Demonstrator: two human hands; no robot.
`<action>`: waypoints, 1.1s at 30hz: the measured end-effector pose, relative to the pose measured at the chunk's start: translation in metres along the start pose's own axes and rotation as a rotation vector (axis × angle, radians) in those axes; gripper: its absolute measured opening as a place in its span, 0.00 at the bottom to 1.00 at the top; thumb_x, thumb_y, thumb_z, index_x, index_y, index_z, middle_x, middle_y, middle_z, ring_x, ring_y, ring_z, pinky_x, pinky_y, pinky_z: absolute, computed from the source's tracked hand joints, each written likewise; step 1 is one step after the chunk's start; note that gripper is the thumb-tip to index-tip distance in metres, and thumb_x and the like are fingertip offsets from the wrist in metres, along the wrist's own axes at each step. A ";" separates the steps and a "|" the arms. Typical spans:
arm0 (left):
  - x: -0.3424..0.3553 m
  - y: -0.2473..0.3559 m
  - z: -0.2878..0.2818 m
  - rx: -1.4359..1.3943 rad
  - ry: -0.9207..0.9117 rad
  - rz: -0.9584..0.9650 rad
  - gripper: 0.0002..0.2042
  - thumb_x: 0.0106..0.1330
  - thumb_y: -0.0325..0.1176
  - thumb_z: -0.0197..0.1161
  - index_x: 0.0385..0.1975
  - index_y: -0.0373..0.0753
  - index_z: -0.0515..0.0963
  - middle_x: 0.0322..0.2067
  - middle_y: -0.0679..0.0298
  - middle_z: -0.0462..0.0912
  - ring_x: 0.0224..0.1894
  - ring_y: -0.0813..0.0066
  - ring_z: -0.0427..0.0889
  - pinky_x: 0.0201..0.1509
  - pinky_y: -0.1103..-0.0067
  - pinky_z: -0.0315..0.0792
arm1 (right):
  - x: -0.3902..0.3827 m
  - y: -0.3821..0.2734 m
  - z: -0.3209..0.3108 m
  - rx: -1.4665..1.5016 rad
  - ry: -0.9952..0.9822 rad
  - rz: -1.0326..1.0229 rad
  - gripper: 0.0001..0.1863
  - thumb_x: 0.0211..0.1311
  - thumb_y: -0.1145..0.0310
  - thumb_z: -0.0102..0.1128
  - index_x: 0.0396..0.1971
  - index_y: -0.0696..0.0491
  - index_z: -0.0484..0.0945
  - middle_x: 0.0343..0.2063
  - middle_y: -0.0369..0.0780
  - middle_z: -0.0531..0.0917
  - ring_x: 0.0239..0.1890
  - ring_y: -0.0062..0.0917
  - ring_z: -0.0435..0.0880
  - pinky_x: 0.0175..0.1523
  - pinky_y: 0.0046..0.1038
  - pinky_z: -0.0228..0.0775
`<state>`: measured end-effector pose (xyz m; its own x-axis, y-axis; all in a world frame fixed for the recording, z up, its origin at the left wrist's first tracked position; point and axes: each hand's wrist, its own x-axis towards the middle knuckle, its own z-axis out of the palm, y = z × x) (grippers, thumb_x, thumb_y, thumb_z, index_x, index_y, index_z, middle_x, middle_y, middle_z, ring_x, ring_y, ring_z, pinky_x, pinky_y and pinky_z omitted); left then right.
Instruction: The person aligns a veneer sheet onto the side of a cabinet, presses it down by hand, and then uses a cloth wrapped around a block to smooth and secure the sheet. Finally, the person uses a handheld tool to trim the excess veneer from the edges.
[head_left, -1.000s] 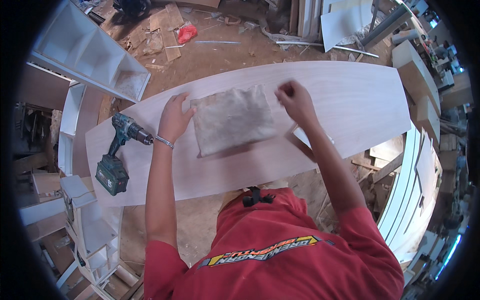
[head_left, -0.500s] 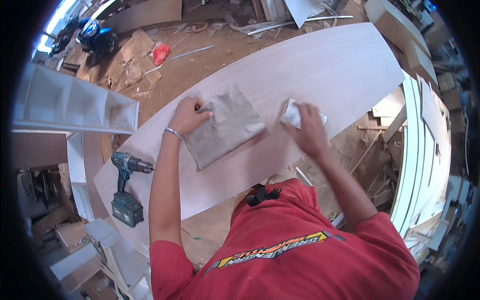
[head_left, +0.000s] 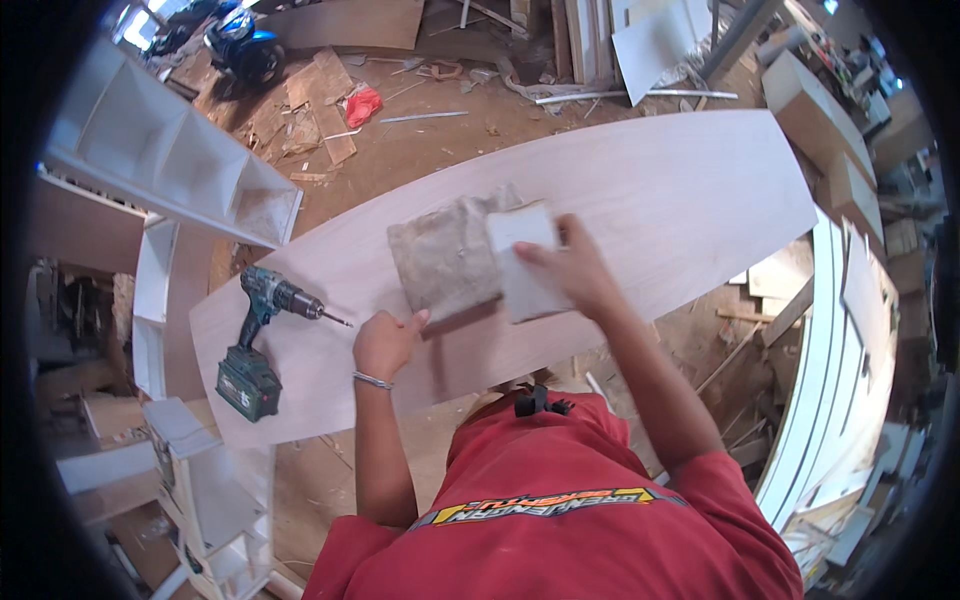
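A grey-brown rectangular piece (head_left: 445, 260), which looks like creased cloth, is pinched at its near left corner by my left hand (head_left: 386, 340). Its near edge casts a shadow on the long pale board (head_left: 640, 180) beneath. My right hand (head_left: 575, 265) grips a flat white block (head_left: 522, 240) with a brownish edge, its fingers partly smeared by motion. The block overlaps the right side of the grey-brown piece; whether they touch, I cannot tell. To the left of my left hand, a dark green cordless drill (head_left: 262, 320) with a bit fitted lies on the board.
White shelving (head_left: 170, 140) stands at the left, beside the board's end. Pale box-like panels (head_left: 820, 110) are at the far right, with long white strips (head_left: 820, 370) nearer me. Wood scraps and a red bag (head_left: 363, 104) litter the dirt floor beyond the board.
My right hand has brought the white block left, over the right side of the grey-brown piece. My left hand has shifted from its far left edge to its near left corner.
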<state>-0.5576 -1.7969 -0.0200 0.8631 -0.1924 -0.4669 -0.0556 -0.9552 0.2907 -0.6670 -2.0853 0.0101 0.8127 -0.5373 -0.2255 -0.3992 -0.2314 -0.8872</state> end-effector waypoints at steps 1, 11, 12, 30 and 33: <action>-0.012 0.000 0.009 0.002 0.030 -0.034 0.25 0.63 0.53 0.71 0.31 0.30 0.81 0.33 0.44 0.87 0.40 0.46 0.86 0.45 0.61 0.78 | 0.011 0.001 0.029 0.017 -0.059 -0.019 0.35 0.59 0.51 0.75 0.52 0.63 0.72 0.47 0.53 0.82 0.51 0.39 0.82 0.56 0.34 0.72; -0.025 -0.011 0.050 -0.467 0.411 0.106 0.12 0.63 0.39 0.69 0.32 0.35 0.78 0.29 0.49 0.85 0.37 0.48 0.84 0.44 0.61 0.77 | 0.074 0.012 0.091 -0.081 -0.088 -0.014 0.30 0.65 0.56 0.69 0.53 0.67 0.74 0.47 0.55 0.84 0.49 0.42 0.85 0.53 0.38 0.76; -0.025 -0.013 0.054 -0.467 0.495 0.159 0.12 0.63 0.37 0.68 0.31 0.35 0.77 0.27 0.50 0.84 0.35 0.48 0.84 0.43 0.61 0.77 | 0.074 0.016 0.092 -0.093 -0.086 -0.011 0.30 0.65 0.55 0.69 0.53 0.67 0.75 0.47 0.56 0.84 0.50 0.43 0.85 0.53 0.38 0.76; -0.031 0.011 0.066 -1.334 0.320 0.050 0.10 0.64 0.24 0.67 0.36 0.35 0.70 0.34 0.66 0.74 0.34 0.80 0.72 0.37 0.82 0.69 | 0.066 -0.046 0.132 -0.427 -0.157 -0.534 0.23 0.61 0.58 0.68 0.47 0.58 0.72 0.39 0.52 0.84 0.47 0.51 0.83 0.52 0.47 0.76; -0.027 0.006 0.074 -1.257 0.396 0.048 0.16 0.62 0.24 0.70 0.44 0.34 0.69 0.35 0.65 0.76 0.35 0.78 0.74 0.41 0.81 0.71 | 0.053 -0.082 0.169 -0.619 -0.429 -0.568 0.22 0.57 0.62 0.68 0.46 0.59 0.74 0.37 0.53 0.86 0.45 0.51 0.85 0.50 0.48 0.77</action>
<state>-0.6183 -1.8145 -0.0670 0.9728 0.0636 -0.2226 0.2258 -0.0487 0.9730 -0.5197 -1.9578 0.0029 0.9925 0.1044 -0.0630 0.0506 -0.8231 -0.5657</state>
